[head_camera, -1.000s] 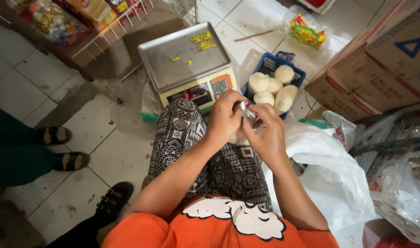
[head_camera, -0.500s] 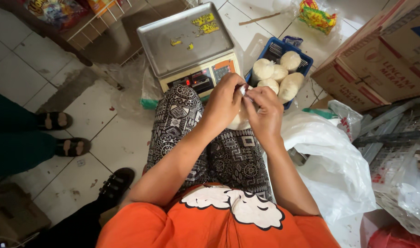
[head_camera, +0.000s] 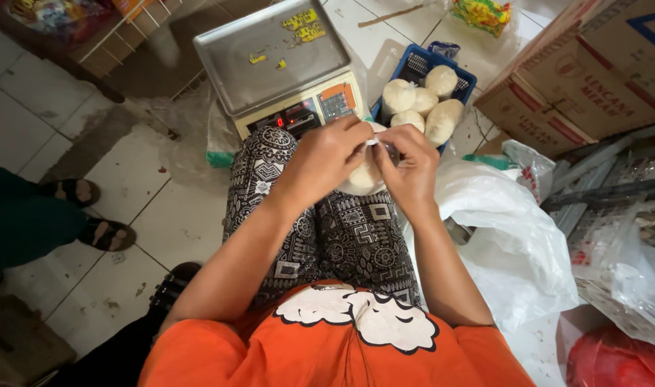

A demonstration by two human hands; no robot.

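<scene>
A small clear bag of white powder [head_camera: 362, 176] is pinched at its top by the left hand [head_camera: 326, 159] and the right hand [head_camera: 411, 166], both closed on it above the patterned lap. Just beyond, 4 filled bags are held in a blue basket [head_camera: 462, 74] on the floor, beside a weighing scale [head_camera: 273, 50].

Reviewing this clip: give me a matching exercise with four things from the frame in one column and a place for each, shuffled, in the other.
Things:
1. small clear bag
2. blue basket
3. digital scale
4. cardboard boxes

Places:
A. far right of the frame
B. holds tied white bags
C. between left hand and right hand
D. on the tiled floor, ahead of the knees

Pairs: 1-C, 2-B, 3-D, 4-A
</scene>
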